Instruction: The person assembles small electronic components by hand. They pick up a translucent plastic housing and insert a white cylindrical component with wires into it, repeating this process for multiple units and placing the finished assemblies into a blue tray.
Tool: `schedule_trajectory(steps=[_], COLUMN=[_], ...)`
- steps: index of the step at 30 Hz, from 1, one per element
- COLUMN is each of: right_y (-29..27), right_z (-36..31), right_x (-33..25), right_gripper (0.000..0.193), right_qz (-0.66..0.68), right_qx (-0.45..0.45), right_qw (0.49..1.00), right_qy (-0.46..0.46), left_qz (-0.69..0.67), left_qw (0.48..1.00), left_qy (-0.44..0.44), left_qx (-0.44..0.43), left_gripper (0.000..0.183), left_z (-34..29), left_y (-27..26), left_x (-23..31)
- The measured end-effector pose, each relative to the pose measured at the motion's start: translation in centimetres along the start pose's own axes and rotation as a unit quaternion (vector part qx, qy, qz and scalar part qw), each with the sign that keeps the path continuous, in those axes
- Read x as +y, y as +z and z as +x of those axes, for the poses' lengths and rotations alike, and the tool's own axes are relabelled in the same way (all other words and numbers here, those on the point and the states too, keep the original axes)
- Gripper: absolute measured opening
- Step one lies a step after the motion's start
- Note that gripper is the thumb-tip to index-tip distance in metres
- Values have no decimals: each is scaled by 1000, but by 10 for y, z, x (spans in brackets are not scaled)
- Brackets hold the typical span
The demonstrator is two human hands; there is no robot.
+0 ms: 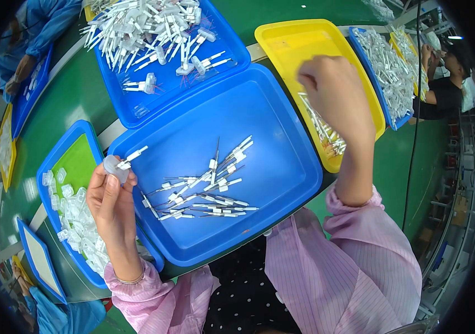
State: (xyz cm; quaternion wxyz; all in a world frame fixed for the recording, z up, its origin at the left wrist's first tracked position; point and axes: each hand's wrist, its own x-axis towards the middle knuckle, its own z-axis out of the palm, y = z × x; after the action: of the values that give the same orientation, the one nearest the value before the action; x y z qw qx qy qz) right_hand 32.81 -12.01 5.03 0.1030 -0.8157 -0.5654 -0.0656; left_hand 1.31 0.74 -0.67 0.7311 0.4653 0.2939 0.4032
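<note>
Between the thumb and fingers of my left hand [110, 203] is a small translucent plastic housing [116, 168]. A white stick-like wired piece [133, 158] juts from it to the upper right. My right hand [335, 94], slightly blurred, hangs over the yellow tray [290, 44] with its fingers curled in. Whatever those fingers may hold is hidden. Lower in that tray lie several slim white and metallic pieces [326, 136]. In front of me, the large blue tray [271, 106] carries a loose spread of white stick-like pieces with thin dark leads [215, 181].
At left, a blue tray with a green bottom [76, 146] holds many clear housings [82, 222]. A blue tray [229, 47] at the back is heaped with joined pieces [154, 28]. More filled trays [385, 72] stand far right. Co-workers' blue sleeves [43, 28] show at left.
</note>
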Motion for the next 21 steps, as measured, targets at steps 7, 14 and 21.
schedule_trajectory(steps=[7,14,21], right_y=[60,33,13], right_z=[-13,6,-11], right_x=[69,45,-103], right_gripper=[9,15,16], right_qz=[68,191,667], right_qx=[-89,72,15], right_qw=[994,979,727], right_qy=[-20,-12,-160], left_qz=[14,-93,-222], left_qw=[999,993,966], left_qy=[-43,-72,-111], left_qx=[-20,-7,-79], left_gripper=[30,42,45], left_z=[-4,-5,-5], left_y=[9,26,13], left_x=[-3,-1,-6])
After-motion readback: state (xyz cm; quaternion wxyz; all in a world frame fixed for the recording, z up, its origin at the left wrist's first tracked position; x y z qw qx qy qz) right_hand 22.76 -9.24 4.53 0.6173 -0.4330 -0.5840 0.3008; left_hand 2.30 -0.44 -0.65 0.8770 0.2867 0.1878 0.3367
